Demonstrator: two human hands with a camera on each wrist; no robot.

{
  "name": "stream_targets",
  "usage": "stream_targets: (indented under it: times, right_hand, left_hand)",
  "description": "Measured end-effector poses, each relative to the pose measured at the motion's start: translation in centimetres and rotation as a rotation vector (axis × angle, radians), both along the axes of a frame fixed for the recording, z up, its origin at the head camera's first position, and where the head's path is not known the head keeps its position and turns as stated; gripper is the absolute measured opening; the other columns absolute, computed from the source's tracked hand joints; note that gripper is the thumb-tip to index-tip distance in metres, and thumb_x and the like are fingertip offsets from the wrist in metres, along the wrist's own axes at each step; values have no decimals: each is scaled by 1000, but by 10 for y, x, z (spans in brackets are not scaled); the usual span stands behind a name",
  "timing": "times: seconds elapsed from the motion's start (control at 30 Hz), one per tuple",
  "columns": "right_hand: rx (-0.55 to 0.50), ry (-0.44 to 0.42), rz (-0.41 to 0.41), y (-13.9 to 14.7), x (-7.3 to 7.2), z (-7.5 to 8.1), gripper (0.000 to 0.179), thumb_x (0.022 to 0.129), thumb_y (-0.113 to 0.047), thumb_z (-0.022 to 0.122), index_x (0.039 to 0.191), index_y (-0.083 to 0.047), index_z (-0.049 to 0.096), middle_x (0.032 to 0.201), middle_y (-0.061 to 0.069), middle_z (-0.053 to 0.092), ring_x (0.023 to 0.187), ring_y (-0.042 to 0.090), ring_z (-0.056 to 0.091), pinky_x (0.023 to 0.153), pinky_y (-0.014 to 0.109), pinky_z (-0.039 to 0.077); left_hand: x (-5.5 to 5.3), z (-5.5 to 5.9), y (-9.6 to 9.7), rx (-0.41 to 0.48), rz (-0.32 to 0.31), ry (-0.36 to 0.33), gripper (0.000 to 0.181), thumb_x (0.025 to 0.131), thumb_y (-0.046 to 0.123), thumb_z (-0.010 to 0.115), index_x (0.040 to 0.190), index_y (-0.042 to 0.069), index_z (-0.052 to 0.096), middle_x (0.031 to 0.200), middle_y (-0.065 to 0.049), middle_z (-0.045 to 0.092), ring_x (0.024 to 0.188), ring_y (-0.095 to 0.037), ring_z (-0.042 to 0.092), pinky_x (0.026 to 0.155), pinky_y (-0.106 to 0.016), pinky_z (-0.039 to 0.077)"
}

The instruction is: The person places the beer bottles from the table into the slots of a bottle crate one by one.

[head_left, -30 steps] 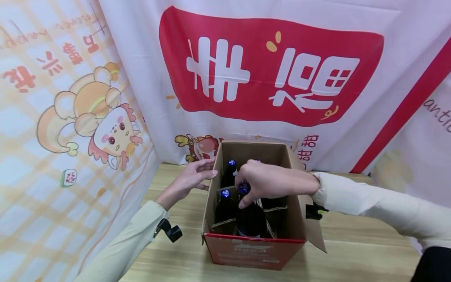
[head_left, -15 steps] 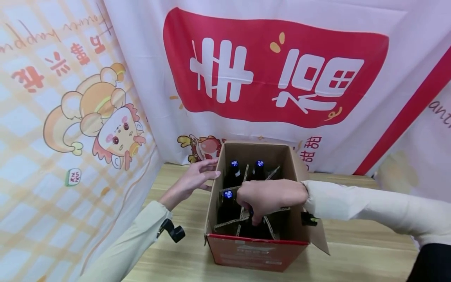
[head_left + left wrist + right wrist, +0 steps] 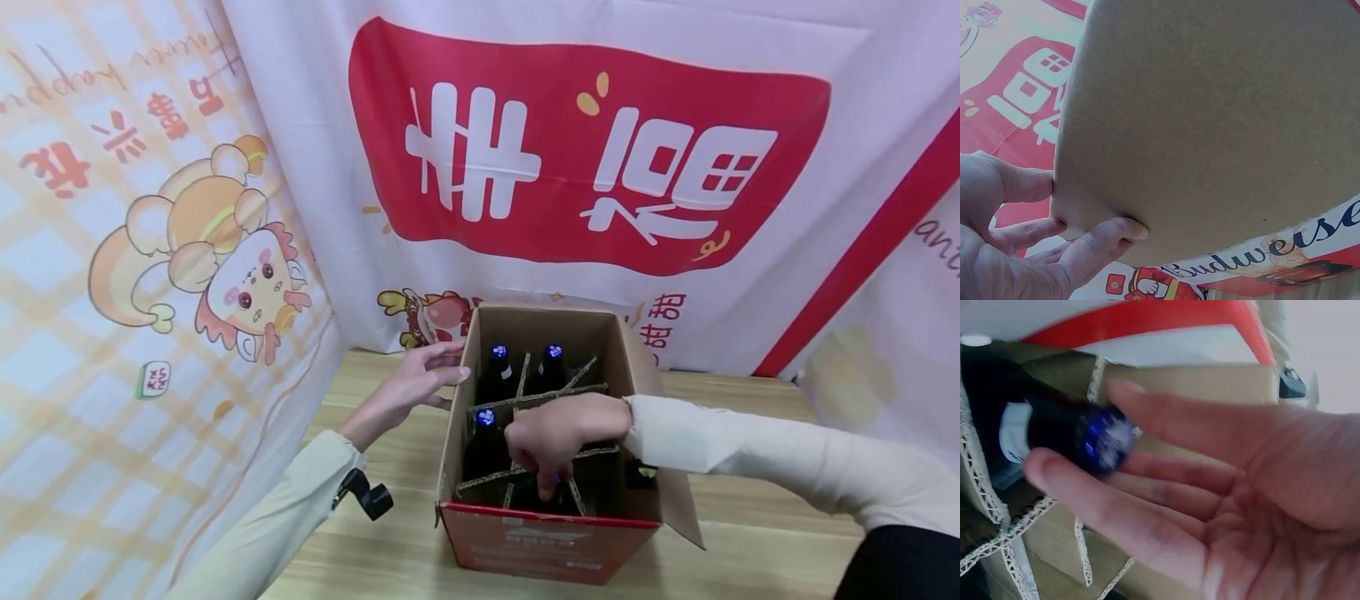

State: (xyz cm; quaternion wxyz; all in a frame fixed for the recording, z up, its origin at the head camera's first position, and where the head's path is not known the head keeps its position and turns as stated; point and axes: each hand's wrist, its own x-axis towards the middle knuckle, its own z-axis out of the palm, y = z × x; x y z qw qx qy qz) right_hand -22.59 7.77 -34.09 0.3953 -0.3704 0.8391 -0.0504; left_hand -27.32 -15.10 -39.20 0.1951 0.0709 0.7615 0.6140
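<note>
A cardboard box (image 3: 551, 542) with an open top stands on the table, with "Budweise" legible in the left wrist view. Inside are dark bottles with blue caps: a back-left bottle (image 3: 497, 375), a back-middle bottle (image 3: 551, 371) and a left bottle (image 3: 483, 446). My right hand (image 3: 558, 433) reaches into the front compartment. There a bottle neck (image 3: 1054, 428) with a blue cap lies between its spread thumb and fingers; a gap shows between thumb and cap. My left hand (image 3: 412, 383) touches the box's left side, its fingers (image 3: 1107, 240) resting against brown cardboard (image 3: 1210, 125).
Cardboard dividers (image 3: 525, 396) split the box into compartments. A side flap (image 3: 682, 508) sticks out on the right. The wooden table (image 3: 757, 525) runs around the box, with printed cloth (image 3: 570, 150) hanging behind and at the left.
My right hand has lowered a bottle into the front compartment, and its fingers have loosened around the neck. My left hand has stayed at the box's left side.
</note>
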Motion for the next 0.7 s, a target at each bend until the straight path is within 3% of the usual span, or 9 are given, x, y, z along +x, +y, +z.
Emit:
stream_targets:
  times: [0.1,0.27,0.37,0.5,0.57,0.7]
  right_hand:
    - [-8,10,46,2,-5,3,21,87,-16,87,73,-15,70,70,-3,72,63,18,71,55,19,51]
    - [-153,89,53,15,-13,14,15,93,-16,80,81,-18,72,73,-12,66,65,0,58,62,18,51]
    - [-242,122,35,22,-17,20,15,97,-15,75,83,-18,73,72,-12,65,63,0,55,61,18,50]
    - [-353,235,23,33,-23,23,11,100,-17,73,88,-17,74,73,-11,63,63,0,53,61,19,51]
    - [-416,305,5,41,-26,23,8,100,-18,73,92,-16,74,76,-10,66,65,0,55,62,20,53]
    - [-574,513,-44,55,-39,20,10,99,-20,74,106,-13,75,96,-2,75,80,8,68,74,26,62]
  left_hand:
    - [0,1,1,2,-10,-1,65,101,16,67,160,6,41,161,-22,45,134,-43,58,85,-45,65]
    - [-3,2,3,-21,-12,0,63,102,17,68,159,8,43,160,-21,46,133,-42,59,85,-44,65]
    - [-5,3,3,-42,-18,3,62,102,18,67,159,7,43,160,-22,46,133,-41,59,85,-44,65]
    - [-4,8,-1,-88,-27,14,62,103,19,66,159,6,42,159,-23,46,132,-42,59,90,-48,64]
    - [-2,13,-5,-146,-43,57,65,103,22,67,160,7,41,160,-23,45,134,-42,57,97,-52,60]
    - [-1,31,-19,-274,-71,243,73,101,37,69,164,18,38,165,-16,40,144,-40,48,110,-61,49]
